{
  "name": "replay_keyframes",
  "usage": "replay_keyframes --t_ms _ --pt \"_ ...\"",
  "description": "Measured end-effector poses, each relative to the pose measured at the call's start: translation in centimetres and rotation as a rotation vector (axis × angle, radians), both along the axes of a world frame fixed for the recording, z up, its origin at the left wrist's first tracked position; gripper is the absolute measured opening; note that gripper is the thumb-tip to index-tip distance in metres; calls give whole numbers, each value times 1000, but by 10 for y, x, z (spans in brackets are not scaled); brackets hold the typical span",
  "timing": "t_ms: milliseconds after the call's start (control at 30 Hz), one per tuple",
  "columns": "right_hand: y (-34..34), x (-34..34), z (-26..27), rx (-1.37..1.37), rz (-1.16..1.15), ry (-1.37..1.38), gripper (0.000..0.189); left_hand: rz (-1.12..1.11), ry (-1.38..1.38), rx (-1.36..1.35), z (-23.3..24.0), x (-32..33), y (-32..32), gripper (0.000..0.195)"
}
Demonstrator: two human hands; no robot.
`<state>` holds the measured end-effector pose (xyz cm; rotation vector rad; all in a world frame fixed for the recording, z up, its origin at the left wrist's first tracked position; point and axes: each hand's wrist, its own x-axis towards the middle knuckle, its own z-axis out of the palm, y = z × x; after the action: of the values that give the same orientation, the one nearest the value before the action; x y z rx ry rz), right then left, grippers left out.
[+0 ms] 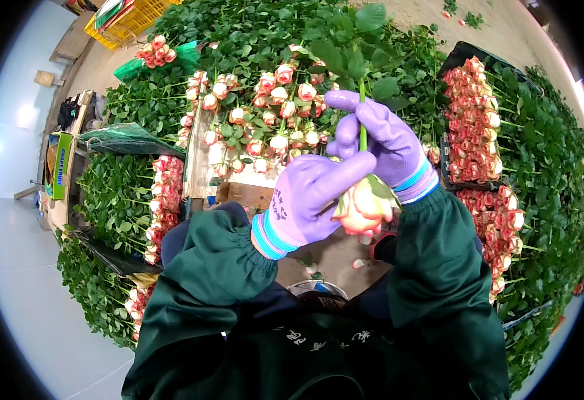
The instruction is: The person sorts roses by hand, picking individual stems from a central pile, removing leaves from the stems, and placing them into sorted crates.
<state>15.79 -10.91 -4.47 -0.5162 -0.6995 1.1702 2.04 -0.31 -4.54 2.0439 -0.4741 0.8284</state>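
Both hands wear purple coated gloves. A single pink-and-cream rose hangs head down before me, its green stem and leaves pointing away. My right hand has its fingers closed around the stem just above the bloom. Beside the bloom is my left hand, its index finger laid across the stem near the flower's base; its other fingers are partly hidden, so its hold is unclear. Past my hands, many loose roses lie on a wooden stand, with a thick heap of leafy stems behind.
Rows of roses fill dark containers on the right. More rose bundles stand at the left between green sheets. A yellow plastic crate sits at the upper left. A round bin is between my legs; petals lie on the floor.
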Motion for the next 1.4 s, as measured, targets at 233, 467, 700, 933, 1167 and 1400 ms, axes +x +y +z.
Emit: replay_keyframes --t_ms 233,467,700,933,1167,1400 --pt "-47 10 -61 -750 -121 -602 34 -176 557 621 -53 -33 -26 69" --pt "-123 -23 -159 -1195 4 -1868 32 -170 693 663 -79 -77 -41 50" --pt "-135 -59 -205 -1014 279 -2152 27 -136 627 675 -95 -91 -53 33" --pt "-100 -78 -236 -1127 456 -2166 25 -200 768 706 -79 -88 -40 41" --pt "-117 -98 -275 -1149 302 -2094 21 -311 879 779 -77 -78 -38 51" --pt "-100 -105 -264 -1417 247 -1853 19 -258 754 761 -76 -79 -41 48"
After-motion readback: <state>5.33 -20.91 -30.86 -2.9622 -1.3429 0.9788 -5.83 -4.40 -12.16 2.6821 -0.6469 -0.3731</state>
